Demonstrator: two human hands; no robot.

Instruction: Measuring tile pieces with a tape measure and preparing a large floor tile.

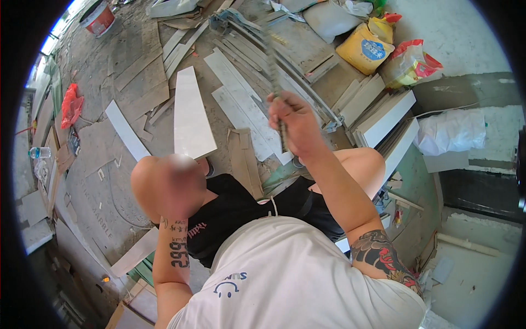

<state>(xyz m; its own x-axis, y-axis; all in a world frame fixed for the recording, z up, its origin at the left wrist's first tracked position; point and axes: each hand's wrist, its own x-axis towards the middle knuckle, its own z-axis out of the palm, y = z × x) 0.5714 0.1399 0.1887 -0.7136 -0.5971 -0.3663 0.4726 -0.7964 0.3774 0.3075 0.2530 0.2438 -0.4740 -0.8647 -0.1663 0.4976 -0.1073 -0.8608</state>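
Note:
My right hand (291, 122) is closed around a long, thin, dark speckled rod (270, 57), smeared by motion, which stands out above and below my fist over the floor strips. My left hand (179, 192) is by my left knee; a blurred patch hides its fingers, so I cannot tell what it holds. Just beyond it lies a white tile strip (192, 112), with a narrower white strip (125, 126) to its left. Pale boards (235, 109) lie beneath and beside the rod.
A metal-railed frame (307, 88), yellow sack (359, 52), white sack (329, 16) and stacked tiles (383, 120) are at right and back. A white wrapped bundle (449, 131) is by the wall. A bucket (97, 21), red bag (71, 104), bottle (39, 152) and cardboard sheets lie at left.

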